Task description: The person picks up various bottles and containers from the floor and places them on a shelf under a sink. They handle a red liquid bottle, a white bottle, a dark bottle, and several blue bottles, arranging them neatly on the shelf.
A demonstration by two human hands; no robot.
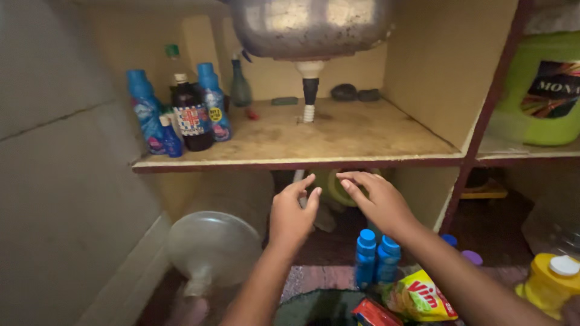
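Note:
My left hand [293, 212] and my right hand [376, 200] reach forward side by side into the dark lower space under a wooden shelf [302, 162]. Both hands hold nothing and their fingers are spread. Just behind the fingertips sits a yellow-green container [333, 188], partly hidden, and a white drain pipe [298, 175] runs down there. Two blue-capped bottles [376, 256] stand just under my right wrist.
On the shelf stand blue bottles [145, 111], a dark bottle [191, 118] and a spray bottle [240, 84] under a metal sink basin [308, 27]. A clear large jug [211, 247] lies lower left. Yellow packet [420, 296], yellow bottle [553, 281] and green tub [541, 90] at right.

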